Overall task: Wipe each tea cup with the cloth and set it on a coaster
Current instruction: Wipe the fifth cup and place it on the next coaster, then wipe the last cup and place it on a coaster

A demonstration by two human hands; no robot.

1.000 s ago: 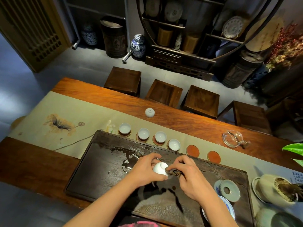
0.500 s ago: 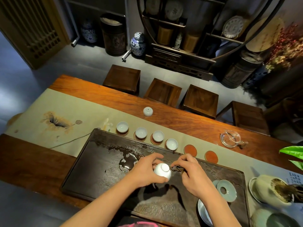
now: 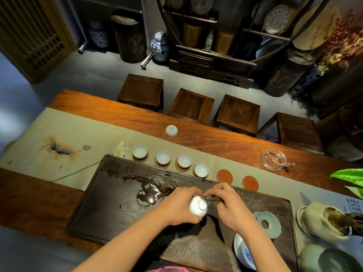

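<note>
My left hand grips a white tea cup tipped so its foot faces me, above the dark tea tray. Beside it my right hand pinches a dark cloth against the cup's rim. Behind the tray, several white cups stand upright on coasters in a row. Two bare orange coasters lie to their right. One more white cup sits upside down farther back on the wooden table.
A wet puddle shines on the tray's left half. A celadon lid and a blue-white bowl sit at the tray's right end. A glass pitcher, a gaiwan with leaves and a green leaf are at right. Stools line the far side.
The cup has turned in my left hand, its foot now tipping toward me, while my right hand kept rubbing the cloth along its rim.
</note>
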